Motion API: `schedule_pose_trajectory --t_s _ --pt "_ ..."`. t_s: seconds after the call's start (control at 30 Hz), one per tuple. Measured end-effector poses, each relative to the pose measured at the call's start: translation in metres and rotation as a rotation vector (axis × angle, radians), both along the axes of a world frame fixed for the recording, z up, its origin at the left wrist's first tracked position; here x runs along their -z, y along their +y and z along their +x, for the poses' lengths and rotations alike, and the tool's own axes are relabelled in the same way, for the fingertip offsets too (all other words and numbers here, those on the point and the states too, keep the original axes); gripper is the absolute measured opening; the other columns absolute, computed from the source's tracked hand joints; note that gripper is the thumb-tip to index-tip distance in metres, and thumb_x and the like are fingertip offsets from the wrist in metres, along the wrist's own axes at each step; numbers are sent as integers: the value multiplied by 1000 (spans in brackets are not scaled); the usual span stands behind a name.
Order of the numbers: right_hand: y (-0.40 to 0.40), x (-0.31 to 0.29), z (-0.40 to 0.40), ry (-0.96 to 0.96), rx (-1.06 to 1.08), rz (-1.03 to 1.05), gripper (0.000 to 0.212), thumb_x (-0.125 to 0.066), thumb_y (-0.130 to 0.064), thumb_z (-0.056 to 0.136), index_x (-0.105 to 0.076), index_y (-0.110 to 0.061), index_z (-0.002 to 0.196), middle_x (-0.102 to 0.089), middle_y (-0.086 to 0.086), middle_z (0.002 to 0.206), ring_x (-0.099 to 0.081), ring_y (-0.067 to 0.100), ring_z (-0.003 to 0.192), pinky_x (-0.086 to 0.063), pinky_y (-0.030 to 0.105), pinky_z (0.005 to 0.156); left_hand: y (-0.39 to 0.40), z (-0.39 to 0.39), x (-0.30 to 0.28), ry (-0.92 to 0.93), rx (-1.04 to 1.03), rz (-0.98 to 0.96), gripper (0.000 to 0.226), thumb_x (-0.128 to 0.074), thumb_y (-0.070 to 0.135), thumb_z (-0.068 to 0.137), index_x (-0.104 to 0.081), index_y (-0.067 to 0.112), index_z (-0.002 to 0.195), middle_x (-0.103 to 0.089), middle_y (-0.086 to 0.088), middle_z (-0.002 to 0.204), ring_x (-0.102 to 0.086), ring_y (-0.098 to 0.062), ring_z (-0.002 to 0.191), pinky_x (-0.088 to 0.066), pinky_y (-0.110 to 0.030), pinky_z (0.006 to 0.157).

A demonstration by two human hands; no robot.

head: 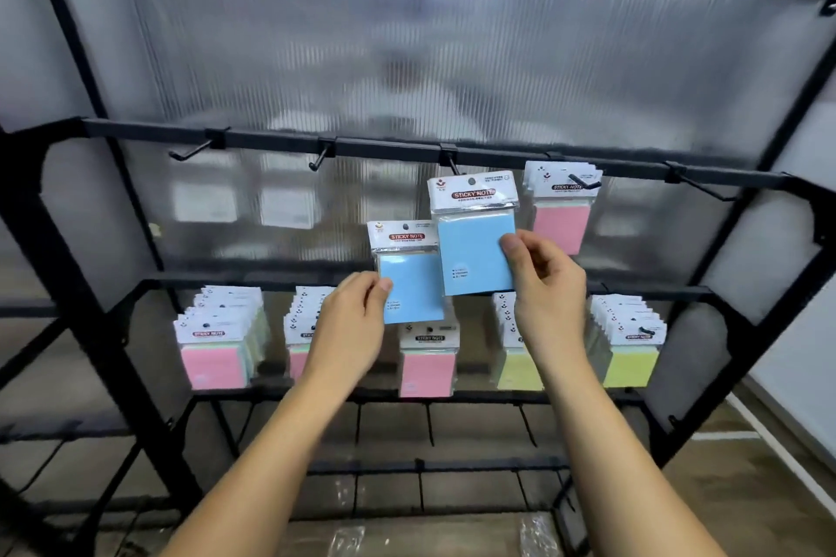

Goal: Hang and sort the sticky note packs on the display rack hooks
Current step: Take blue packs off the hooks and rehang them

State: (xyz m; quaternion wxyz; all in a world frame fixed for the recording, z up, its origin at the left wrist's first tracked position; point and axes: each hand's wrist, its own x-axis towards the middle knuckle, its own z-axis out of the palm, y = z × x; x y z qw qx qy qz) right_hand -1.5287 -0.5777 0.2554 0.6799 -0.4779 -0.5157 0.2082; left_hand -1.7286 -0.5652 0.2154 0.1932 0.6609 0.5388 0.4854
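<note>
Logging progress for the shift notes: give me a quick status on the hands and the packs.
Left hand pinches one blue pack. Right hand lifts another blue pack toward the middle hook, not yet on. Nothing in the way.

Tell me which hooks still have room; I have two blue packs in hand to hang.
On the upper bar, three hooks are bare: far left, next one, far right. The hook above the right hand's blue pack looks bare too. The pink-fronted hook is taken. The lower row is crowded with packs.
</note>
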Motion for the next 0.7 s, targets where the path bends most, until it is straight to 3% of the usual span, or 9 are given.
schedule_pose_trajectory --t_s 0.33,0.53,0.7 --pt "15 0 -23 -69 163 -35 15 -60 -25 99 -67 -34 89 -70 -16 88 -60 2 81 -51 28 78 14 -18 11 -39 119 -1 26 -47 23 103 -58 9 84 -51 3 74 -42 -7 65 -31 -17 56" --pt "21 4 -21 -88 204 -86 17 -59 -28 99 -72 -19 103 -73 -3 100 -65 9 93 -52 29 84 15 -18 11 -33 143 -19 28 -46 25 103 -56 7 84 -53 0 78 -45 -8 70 -33 -16 60" --pt "35 6 -24 -101 206 -97 20 -57 -28 100 -72 -14 106 -69 -10 91 -60 2 83 -46 20 76 17 -22 16 -32 143 -34 29 -44 26 104 -54 9 82 -50 1 77 -43 -6 67 -31 -17 58"
